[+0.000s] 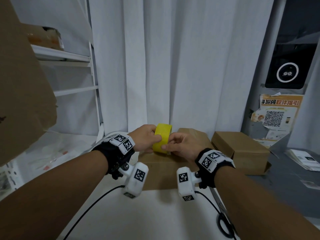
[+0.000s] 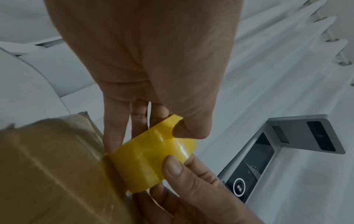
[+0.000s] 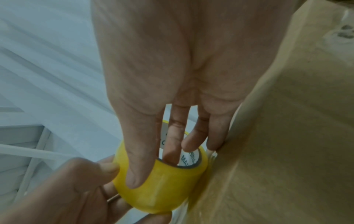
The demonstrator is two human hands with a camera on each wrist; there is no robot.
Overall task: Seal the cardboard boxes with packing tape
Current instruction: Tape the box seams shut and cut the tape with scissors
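Note:
A yellow roll of packing tape (image 1: 161, 139) is held upright between both hands, just above the far end of a closed brown cardboard box (image 1: 156, 164). My left hand (image 1: 152, 138) grips its left side, thumb on the outer face (image 2: 188, 128). My right hand (image 1: 170, 144) pinches it from the right, with the thumb (image 3: 137, 166) on the yellow face and fingers (image 3: 173, 142) inside the core. The roll (image 3: 168, 191) sits against the box's edge (image 3: 287, 136). The tape (image 2: 149, 160) shows a raised seam across its face. A second closed box (image 1: 242, 149) lies to the right.
Scissors (image 1: 225, 220) lie on the white table at the near right. A large cardboard flap (image 1: 22, 84) juts in at the left, before a white shelf rack (image 1: 69, 58). White curtain hangs behind. Papers (image 1: 304, 160) lie on the grey counter at the right.

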